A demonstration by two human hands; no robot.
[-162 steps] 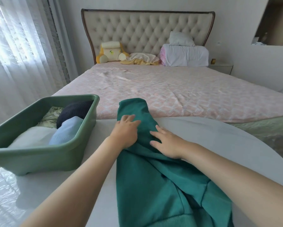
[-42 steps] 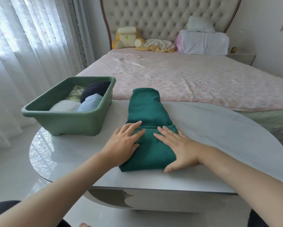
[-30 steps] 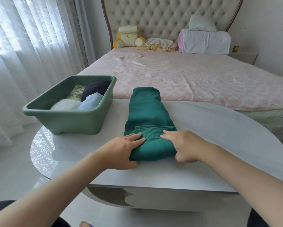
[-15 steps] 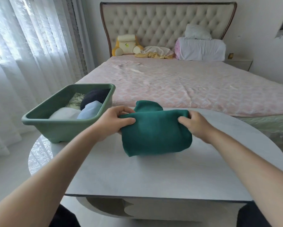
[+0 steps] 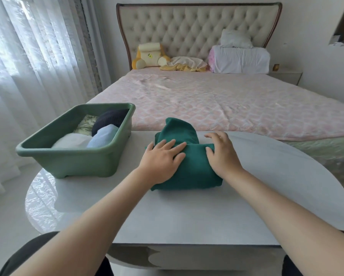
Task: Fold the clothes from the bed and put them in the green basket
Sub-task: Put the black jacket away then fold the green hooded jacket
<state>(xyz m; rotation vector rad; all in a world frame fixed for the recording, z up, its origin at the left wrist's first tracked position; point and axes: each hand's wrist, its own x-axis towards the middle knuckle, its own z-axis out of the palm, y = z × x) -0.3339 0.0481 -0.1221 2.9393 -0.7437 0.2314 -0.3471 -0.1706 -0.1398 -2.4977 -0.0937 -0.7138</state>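
Left hand [image 5: 163, 158] and right hand [image 5: 221, 154] press flat on the green garment [image 5: 195, 170].

A dark teal fleece garment [image 5: 193, 172] lay folded in a thick bundle just right of the rectangular green plastic basket [image 5: 71, 162], which held folded clothes [image 5: 103, 134].

A deep teal garment [image 5: 187, 172] lies on a grey-white table [image 5: 187, 220] beside a sage-green basket [image 5: 73, 162]. The basket holds a white cloth [image 5: 71, 141], a pale-blue cloth [image 5: 102, 136], a navy cloth [image 5: 109, 120] and a leaf-print cloth [image 5: 86, 124] (its print faint, cream and green). Behind are a pink bedspread [image 5: 227, 104] with a scallop pattern, a cream headboard [image 5: 187, 30] edged dark brown, and a yellow-and-cream plush toy [image 5: 149, 56].
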